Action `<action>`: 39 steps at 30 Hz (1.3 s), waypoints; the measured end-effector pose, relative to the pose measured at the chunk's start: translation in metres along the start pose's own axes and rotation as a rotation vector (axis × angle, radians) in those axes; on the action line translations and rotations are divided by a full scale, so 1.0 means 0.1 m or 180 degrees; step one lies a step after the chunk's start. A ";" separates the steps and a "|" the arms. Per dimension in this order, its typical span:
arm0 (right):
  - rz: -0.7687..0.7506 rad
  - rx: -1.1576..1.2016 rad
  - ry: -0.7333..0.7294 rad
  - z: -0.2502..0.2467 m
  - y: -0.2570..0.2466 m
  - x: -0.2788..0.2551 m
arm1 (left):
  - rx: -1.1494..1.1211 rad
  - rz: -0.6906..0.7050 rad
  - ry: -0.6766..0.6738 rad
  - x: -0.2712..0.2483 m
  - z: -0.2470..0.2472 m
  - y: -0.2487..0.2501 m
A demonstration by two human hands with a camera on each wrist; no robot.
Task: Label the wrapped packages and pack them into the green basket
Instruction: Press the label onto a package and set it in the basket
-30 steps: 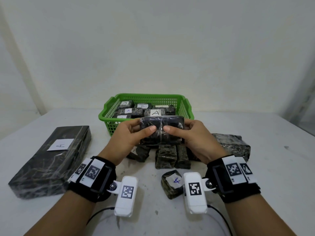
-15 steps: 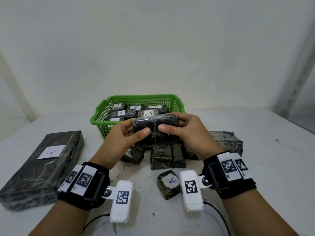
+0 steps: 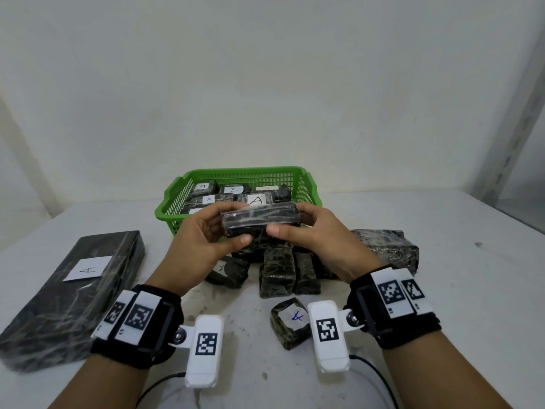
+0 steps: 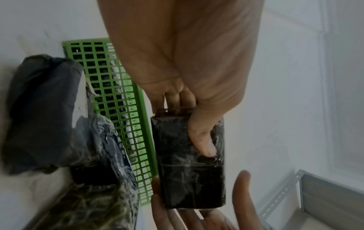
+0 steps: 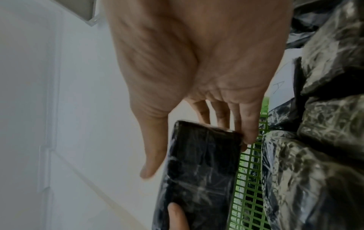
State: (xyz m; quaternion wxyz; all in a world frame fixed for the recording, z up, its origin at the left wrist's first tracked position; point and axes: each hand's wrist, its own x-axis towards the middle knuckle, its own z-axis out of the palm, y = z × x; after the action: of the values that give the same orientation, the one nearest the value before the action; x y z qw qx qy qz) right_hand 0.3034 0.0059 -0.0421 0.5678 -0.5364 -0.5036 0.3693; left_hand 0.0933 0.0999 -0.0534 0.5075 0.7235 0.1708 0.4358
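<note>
Both hands hold a black wrapped package [image 3: 261,221] level in the air, just in front of the green basket [image 3: 244,171]. No label shows on it. My left hand [image 3: 234,225] grips its left end, thumb on the near face. My right hand [image 3: 290,219] grips the right end, with its thumb just off the near face. In the left wrist view the package [image 4: 189,171] lies under my thumb [image 4: 201,137]; in the right wrist view the package [image 5: 201,171] sits beside the basket [image 5: 250,186]. The basket holds several labelled packages [image 3: 258,199].
A long black package [image 3: 73,290] with an A label lies at the left. A pile of wrapped packages [image 3: 277,270] sits under my hands, with a bigger one [image 3: 389,249] to the right. A small A-labelled package [image 3: 290,323] lies near my right wrist.
Both hands keep hold of the package in front of the basket; it has turned slightly in the fingers. Nothing else on the table has moved.
</note>
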 end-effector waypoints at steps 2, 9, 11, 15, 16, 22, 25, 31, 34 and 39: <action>0.0269 0.0308 -0.0058 -0.01 0.01 0.02 | 0.0045 0.0052 -0.0053 -0.01 0.01 0.01; 0.0219 0.0603 0.0044 -0.03 0.03 0.01 | -0.0300 -0.0657 -0.0108 0.02 0.00 -0.04; 0.0166 0.0543 0.0107 -0.03 0.06 0.05 | -0.0244 -0.0744 -0.0043 0.03 -0.01 -0.05; 0.0150 0.0570 0.0002 0.01 0.03 0.03 | -0.0271 -0.0724 -0.0049 0.02 -0.04 -0.04; 0.0129 0.0582 -0.0019 0.02 0.02 0.02 | -0.0296 -0.0730 -0.0055 0.01 -0.04 -0.04; 0.0097 0.0502 -0.0170 -0.01 -0.01 -0.01 | -0.0321 -0.0689 0.0051 0.02 -0.04 -0.02; 0.0006 0.0397 -0.0055 -0.01 -0.01 0.00 | -0.0531 -0.0719 0.0045 0.03 -0.04 -0.04; 0.0070 0.0438 -0.0093 -0.04 0.01 0.01 | -0.0348 -0.0670 -0.0120 0.02 -0.04 -0.03; -0.0006 0.0458 -0.0020 -0.03 -0.01 0.00 | -0.0412 -0.0639 -0.0193 0.01 -0.04 -0.02; 0.0160 0.0692 -0.0100 0.01 -0.03 0.00 | -0.0389 -0.0320 -0.0067 0.00 -0.07 0.02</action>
State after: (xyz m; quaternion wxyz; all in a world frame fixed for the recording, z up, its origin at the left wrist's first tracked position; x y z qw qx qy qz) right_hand 0.3017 0.0057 -0.0391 0.6052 -0.4783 -0.4557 0.4442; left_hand 0.0873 0.1032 -0.0513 0.5737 0.6863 0.1746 0.4117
